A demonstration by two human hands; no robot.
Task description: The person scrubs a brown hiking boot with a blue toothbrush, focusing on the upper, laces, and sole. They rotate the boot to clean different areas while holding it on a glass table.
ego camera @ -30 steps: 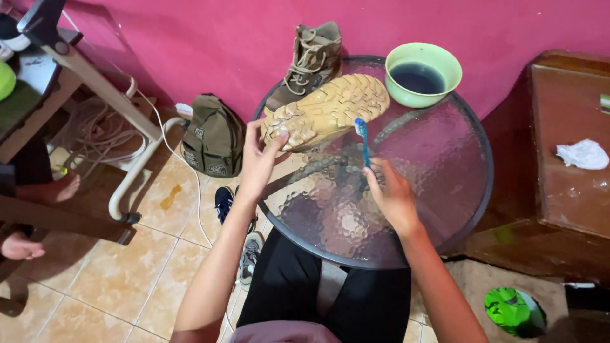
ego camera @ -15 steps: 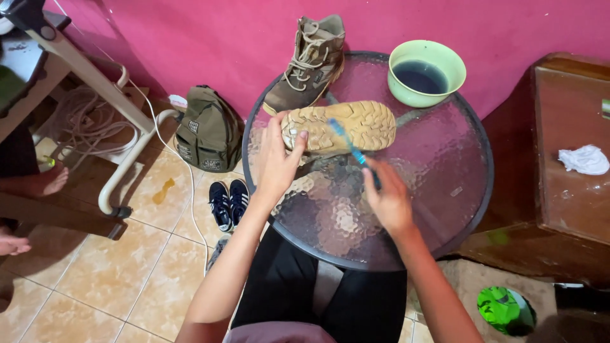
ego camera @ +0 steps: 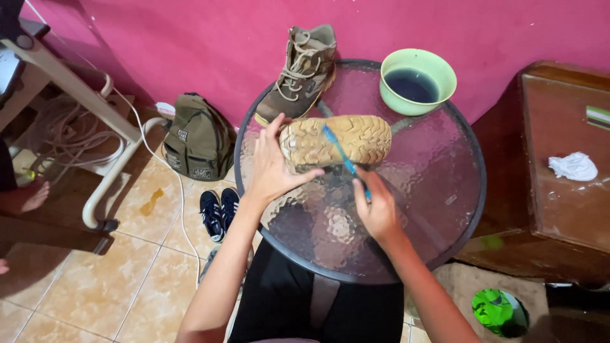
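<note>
The head view is showing the left hand (ego camera: 273, 168) gripping the heel end of a tan boot (ego camera: 337, 141) lying sole-up on the round glass table (ego camera: 445, 209), while the right hand (ego camera: 378, 213) is closed around a blue toothbrush (ego camera: 343, 159) whose head is resting on the tread. A hard stroke is likely to be flicking grit across the glass. The boot could also slide toward the green bowl of dark water (ego camera: 417, 81) nearby, with only one hand steadying it.
</note>
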